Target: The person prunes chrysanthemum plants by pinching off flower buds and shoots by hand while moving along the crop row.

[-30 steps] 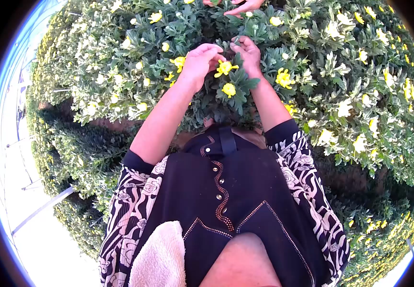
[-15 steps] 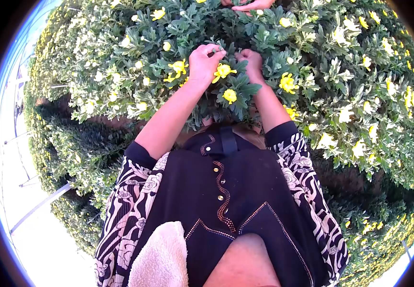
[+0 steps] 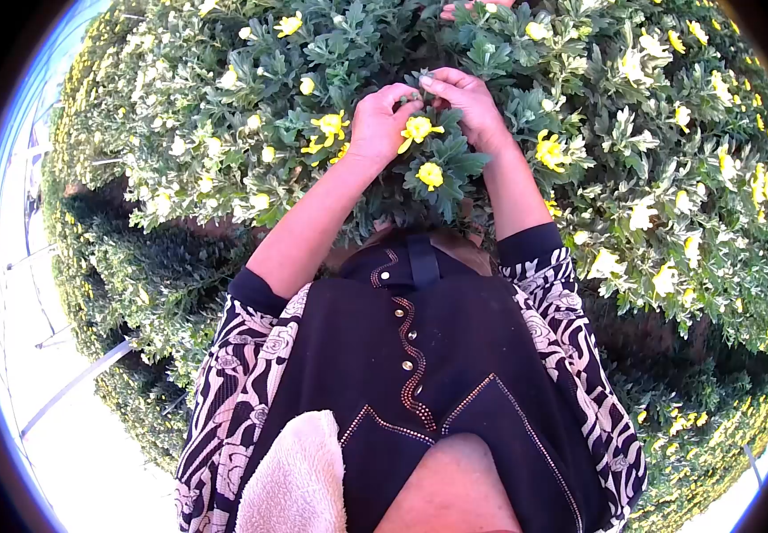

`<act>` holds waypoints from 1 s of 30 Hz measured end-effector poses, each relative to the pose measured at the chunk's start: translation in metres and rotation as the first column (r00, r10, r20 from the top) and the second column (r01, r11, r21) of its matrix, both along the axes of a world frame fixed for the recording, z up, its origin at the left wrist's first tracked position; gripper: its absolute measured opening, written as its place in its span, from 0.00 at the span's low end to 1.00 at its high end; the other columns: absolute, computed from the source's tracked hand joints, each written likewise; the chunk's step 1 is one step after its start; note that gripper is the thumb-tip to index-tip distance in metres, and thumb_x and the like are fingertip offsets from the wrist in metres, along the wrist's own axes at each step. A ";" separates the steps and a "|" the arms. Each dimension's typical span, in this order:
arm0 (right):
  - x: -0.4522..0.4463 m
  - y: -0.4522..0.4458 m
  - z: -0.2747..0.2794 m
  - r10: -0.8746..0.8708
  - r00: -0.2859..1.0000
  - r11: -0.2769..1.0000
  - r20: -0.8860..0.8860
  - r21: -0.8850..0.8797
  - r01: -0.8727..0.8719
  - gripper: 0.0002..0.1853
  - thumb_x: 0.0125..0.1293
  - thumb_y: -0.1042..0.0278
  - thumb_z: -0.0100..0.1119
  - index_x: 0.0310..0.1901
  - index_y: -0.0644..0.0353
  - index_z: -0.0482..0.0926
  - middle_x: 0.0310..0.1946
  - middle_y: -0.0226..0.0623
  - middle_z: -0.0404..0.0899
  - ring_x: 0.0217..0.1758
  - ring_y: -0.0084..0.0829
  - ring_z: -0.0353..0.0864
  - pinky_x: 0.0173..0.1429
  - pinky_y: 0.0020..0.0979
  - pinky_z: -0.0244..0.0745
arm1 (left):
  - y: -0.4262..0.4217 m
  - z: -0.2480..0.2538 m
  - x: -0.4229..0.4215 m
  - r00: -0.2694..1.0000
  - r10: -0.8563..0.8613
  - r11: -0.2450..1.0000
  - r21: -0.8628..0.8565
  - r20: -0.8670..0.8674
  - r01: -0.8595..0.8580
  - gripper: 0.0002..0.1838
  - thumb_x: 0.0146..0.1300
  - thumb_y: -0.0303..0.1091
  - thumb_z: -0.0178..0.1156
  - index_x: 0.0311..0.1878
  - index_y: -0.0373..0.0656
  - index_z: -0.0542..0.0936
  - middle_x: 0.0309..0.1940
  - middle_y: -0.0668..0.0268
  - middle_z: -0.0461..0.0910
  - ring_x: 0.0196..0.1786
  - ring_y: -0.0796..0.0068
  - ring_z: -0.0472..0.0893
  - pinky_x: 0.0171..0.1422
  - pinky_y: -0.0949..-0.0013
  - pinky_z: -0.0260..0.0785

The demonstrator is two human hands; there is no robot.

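My left hand (image 3: 382,123) is pinched at a green plant tip, just above and left of an open yellow flower (image 3: 419,131). Close by on the right, my right hand (image 3: 471,105) has thumb and forefinger pressed together on a small green shoot (image 3: 423,82). The two hands' fingertips nearly meet. Below them a rounder yellow flower (image 3: 430,175) stands among dark green leaves. Other yellow blooms (image 3: 330,126) are left of my left hand, and one more (image 3: 550,152) is right of my right wrist.
Another person's hand (image 3: 473,7) shows at the top edge, beyond my hands. Dense flowering plants (image 3: 633,151) spread to both sides. A pale towel (image 3: 295,480) hangs on the dark top. Metal framework (image 3: 76,388) shows at the left.
My right hand has shifted up and toward my left hand, its fingers now at the shoot. My left hand has barely moved. The other person's hand shows less at the top edge.
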State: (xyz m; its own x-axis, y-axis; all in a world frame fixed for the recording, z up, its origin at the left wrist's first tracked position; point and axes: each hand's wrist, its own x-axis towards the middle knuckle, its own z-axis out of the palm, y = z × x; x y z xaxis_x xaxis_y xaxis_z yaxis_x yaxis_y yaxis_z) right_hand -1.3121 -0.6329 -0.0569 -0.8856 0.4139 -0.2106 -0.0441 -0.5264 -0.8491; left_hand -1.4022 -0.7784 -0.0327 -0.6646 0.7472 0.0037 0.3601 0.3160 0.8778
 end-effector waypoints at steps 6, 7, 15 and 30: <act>-0.014 -0.003 -0.062 -0.262 0.929 0.885 0.261 0.449 0.124 0.08 0.59 0.68 0.68 0.31 0.62 0.82 0.22 0.32 0.81 0.21 0.26 0.75 0.30 0.31 0.71 | -0.002 -0.007 0.001 0.992 0.012 0.999 0.041 0.125 -0.017 0.05 0.63 0.25 0.63 0.42 0.36 0.82 0.34 0.70 0.84 0.38 0.85 0.79 0.45 0.77 0.71; -0.012 -0.002 -0.072 -0.261 0.930 0.885 0.259 0.449 0.124 0.08 0.59 0.68 0.68 0.31 0.62 0.82 0.22 0.32 0.81 0.21 0.26 0.75 0.30 0.31 0.71 | -0.001 -0.008 0.001 0.986 0.015 0.998 0.064 0.169 -0.026 0.05 0.64 0.24 0.62 0.41 0.36 0.82 0.34 0.69 0.84 0.38 0.85 0.79 0.45 0.77 0.71; 0.003 0.003 -0.079 -0.524 0.832 0.451 0.184 0.888 0.087 0.08 0.52 0.71 0.64 0.24 0.64 0.75 0.20 0.41 0.78 0.24 0.38 0.79 0.33 0.40 0.71 | 0.004 -0.003 0.002 0.910 0.044 0.988 0.120 0.413 -0.102 0.05 0.64 0.24 0.62 0.42 0.36 0.83 0.35 0.68 0.85 0.36 0.85 0.80 0.41 0.78 0.73; 0.010 -0.014 -0.013 -0.173 0.985 0.938 -0.026 0.301 0.173 0.06 0.60 0.68 0.69 0.35 0.61 0.86 0.29 0.21 0.82 0.34 0.12 0.75 0.39 0.20 0.72 | 0.017 -0.014 -0.012 0.976 0.134 0.975 -0.201 0.172 -0.099 0.07 0.57 0.30 0.68 0.39 0.40 0.86 0.30 0.64 0.84 0.32 0.80 0.80 0.39 0.73 0.72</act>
